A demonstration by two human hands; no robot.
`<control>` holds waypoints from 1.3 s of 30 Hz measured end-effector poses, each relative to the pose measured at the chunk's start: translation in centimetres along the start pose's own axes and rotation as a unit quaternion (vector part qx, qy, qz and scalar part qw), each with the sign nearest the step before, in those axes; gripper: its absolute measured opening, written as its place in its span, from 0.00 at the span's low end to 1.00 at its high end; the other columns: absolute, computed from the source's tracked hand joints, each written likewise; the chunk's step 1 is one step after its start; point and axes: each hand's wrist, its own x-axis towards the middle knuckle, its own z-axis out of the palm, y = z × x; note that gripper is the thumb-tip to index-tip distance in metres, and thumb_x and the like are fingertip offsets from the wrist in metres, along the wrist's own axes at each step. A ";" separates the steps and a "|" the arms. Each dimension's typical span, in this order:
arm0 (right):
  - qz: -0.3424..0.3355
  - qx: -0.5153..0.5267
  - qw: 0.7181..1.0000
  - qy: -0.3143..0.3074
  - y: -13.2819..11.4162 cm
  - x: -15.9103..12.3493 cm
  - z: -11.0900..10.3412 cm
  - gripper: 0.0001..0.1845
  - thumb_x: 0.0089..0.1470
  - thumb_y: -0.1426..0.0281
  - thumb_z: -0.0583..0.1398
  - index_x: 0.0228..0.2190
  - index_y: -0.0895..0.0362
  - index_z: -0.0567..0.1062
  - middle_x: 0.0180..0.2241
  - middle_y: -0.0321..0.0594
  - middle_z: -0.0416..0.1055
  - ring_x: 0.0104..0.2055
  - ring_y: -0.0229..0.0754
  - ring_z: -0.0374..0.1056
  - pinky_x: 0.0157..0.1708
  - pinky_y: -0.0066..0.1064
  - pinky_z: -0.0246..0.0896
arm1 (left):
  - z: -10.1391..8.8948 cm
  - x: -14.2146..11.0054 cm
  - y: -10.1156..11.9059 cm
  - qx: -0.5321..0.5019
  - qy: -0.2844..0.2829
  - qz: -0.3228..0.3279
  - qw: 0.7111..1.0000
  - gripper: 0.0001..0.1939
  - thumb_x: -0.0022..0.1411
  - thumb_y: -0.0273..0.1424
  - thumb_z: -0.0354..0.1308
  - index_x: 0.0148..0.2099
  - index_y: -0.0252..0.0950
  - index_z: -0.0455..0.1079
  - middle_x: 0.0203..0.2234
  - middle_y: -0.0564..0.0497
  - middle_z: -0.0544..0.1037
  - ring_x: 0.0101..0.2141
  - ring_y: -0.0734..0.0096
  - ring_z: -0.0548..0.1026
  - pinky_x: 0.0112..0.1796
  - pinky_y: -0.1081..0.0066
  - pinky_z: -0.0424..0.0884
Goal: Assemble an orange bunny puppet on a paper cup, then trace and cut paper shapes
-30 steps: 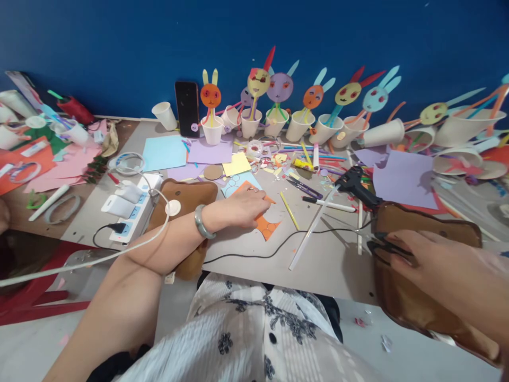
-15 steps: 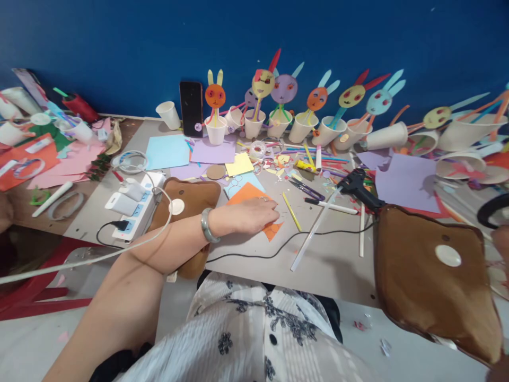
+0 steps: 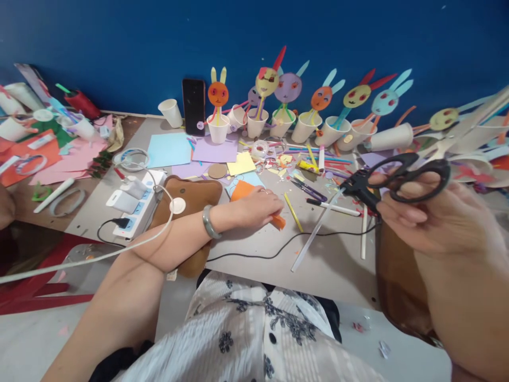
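My left hand (image 3: 258,208) is closed round a curled sheet of orange paper (image 3: 241,189) in the middle of the table, fingers pinching its near end. Under the orange sheet's far edge lies light blue paper (image 3: 257,180) with circles drawn on it. My right hand (image 3: 445,220), raised at the right, grips black-handled scissors (image 3: 446,168) by the finger loops, their blades pointing up and away to the right. Behind that hand rests a black glue gun (image 3: 353,185) with a clear glue stick (image 3: 314,239) in it. Thread snips (image 3: 308,189) and a yellow straw-like strip (image 3: 293,212) lie between my hands.
Paper cups (image 3: 218,130) with paper rabbits stand along the blue wall, beside a leaning phone (image 3: 193,107). A power strip (image 3: 137,220) with looping cables sits left, by a brown cushion-like pad (image 3: 191,193). A black cord (image 3: 254,257) crosses the table front. Another person's hand (image 3: 6,207) shows far left.
My right hand has come into view from the right, holding the scissors. My left hand has gathered the orange paper, which was lying flat, so that it curls up.
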 end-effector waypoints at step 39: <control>-0.061 -0.147 0.987 -0.015 7.1 1.9 2.5 0.26 0.38 0.53 0.82 0.30 0.52 0.79 0.31 0.40 0.80 0.30 0.43 0.72 0.30 0.35 0.71 | 0.3 1.2 -0.3 -0.599 0.257 -0.181 0.737 0.13 0.56 0.35 0.74 0.35 0.35 0.75 0.30 0.54 0.78 0.31 0.77 0.73 0.36 0.73 0.69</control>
